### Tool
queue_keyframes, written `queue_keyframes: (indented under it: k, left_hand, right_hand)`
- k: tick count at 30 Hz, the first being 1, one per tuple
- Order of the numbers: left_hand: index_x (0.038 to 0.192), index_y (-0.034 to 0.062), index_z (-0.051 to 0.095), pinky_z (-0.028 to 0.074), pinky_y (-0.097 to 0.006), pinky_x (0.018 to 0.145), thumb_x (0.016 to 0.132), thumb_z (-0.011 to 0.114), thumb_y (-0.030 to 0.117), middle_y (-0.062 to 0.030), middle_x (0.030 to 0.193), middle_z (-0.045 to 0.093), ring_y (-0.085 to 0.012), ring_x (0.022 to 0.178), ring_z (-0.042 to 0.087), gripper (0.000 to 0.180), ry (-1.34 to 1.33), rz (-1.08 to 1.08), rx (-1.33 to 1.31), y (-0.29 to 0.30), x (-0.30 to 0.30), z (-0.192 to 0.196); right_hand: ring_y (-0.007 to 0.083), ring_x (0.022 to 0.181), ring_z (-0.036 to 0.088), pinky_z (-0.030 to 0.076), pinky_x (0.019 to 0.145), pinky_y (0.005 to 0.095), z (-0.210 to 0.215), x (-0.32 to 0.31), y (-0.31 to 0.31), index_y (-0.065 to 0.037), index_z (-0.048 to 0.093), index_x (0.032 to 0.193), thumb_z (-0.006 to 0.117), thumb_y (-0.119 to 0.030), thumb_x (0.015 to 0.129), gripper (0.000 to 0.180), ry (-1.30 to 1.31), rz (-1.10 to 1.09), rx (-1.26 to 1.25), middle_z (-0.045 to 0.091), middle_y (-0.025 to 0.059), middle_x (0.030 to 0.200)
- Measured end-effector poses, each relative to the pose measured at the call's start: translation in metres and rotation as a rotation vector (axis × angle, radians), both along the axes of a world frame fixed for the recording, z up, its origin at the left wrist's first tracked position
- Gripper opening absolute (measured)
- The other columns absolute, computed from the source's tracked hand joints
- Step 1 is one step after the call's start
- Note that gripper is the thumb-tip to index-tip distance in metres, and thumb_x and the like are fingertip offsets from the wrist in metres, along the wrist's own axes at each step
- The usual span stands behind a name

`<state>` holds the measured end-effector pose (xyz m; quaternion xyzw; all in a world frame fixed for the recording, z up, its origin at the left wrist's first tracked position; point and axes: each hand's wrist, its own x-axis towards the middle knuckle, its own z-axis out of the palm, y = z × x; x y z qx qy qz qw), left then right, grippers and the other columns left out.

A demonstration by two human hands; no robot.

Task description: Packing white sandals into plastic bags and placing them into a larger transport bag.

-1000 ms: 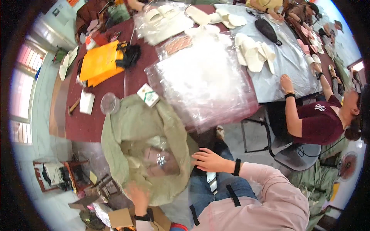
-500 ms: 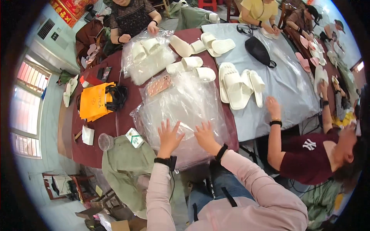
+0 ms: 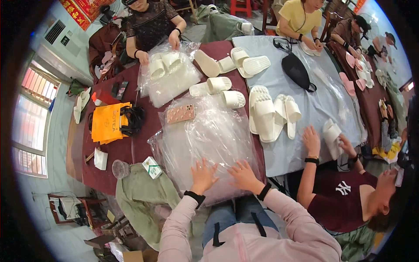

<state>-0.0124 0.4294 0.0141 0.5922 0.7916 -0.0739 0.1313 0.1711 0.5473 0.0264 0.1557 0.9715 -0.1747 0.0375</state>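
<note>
Both my hands rest on a stack of clear plastic bags (image 3: 209,139) at the table's near edge. My left hand (image 3: 203,176) is open, fingers spread flat on the plastic. Beside it to the right, my right hand (image 3: 245,175) is open too, with nothing held. A phone in a pink patterned case (image 3: 180,114) lies at the far left of the bags. Just beyond the stack are two cream slippers, one (image 3: 211,86) behind the other (image 3: 233,99). More white slippers (image 3: 263,114) stand to the right on the pale blue sheet.
Orange bags (image 3: 107,124) with black handles lie at the left. A plastic cup (image 3: 120,169) and a small white-green box (image 3: 152,167) stand near a green cloth (image 3: 146,196). On the right, a co-worker in maroon (image 3: 340,192) holds a white slipper (image 3: 332,139). A black eye mask (image 3: 297,70) lies beyond.
My hands have moved slightly right and nearer to me, still flat on the plastic. The co-worker at the right has brought a white slipper over the blue sheet. The view has shifted a little.
</note>
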Motion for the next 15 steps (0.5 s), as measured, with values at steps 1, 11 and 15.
queue_keyframes:
  k: [1, 11, 15]
  left_hand:
    - [0.131, 0.0364, 0.038, 0.029, -0.061, 0.092, 0.075, 0.056, 0.053, -0.0203, 0.141, 0.023, -0.0460, 0.121, 0.031, 0.061, -0.001, 0.002, 0.003, 0.004, -0.004, 0.004]
    - [0.121, 0.0075, 0.049, 0.034, -0.044, 0.094, 0.076, 0.055, 0.019, -0.0177, 0.123, 0.048, -0.0354, 0.113, 0.043, 0.046, -0.109, 0.125, 0.441, 0.117, -0.205, 0.001]
    - [0.128, 0.0100, 0.040, 0.018, -0.055, 0.102, 0.074, 0.056, 0.021, -0.0165, 0.134, 0.036, -0.0349, 0.123, 0.032, 0.057, 0.066, 0.036, 0.283, 0.155, -0.244, -0.016]
  right_hand:
    - [0.0314, 0.123, 0.034, 0.028, 0.098, 0.0491, 0.011, -0.011, 0.002, -0.015, 0.053, 0.117, 0.061, -0.032, 0.074, 0.047, 0.074, -0.082, -0.035, 0.046, 0.0104, 0.127]
    - [0.0330, 0.117, 0.039, 0.028, 0.096, 0.0490, 0.013, -0.120, 0.052, -0.014, 0.033, 0.134, 0.064, -0.036, 0.074, 0.071, 0.028, -0.627, -0.119, 0.039, 0.0133, 0.131]
    - [0.0339, 0.118, 0.038, 0.027, 0.097, 0.0496, -0.001, -0.107, 0.064, -0.014, 0.025, 0.138, 0.068, -0.041, 0.069, 0.085, 0.106, -0.847, 0.199, 0.037, 0.0168, 0.132]
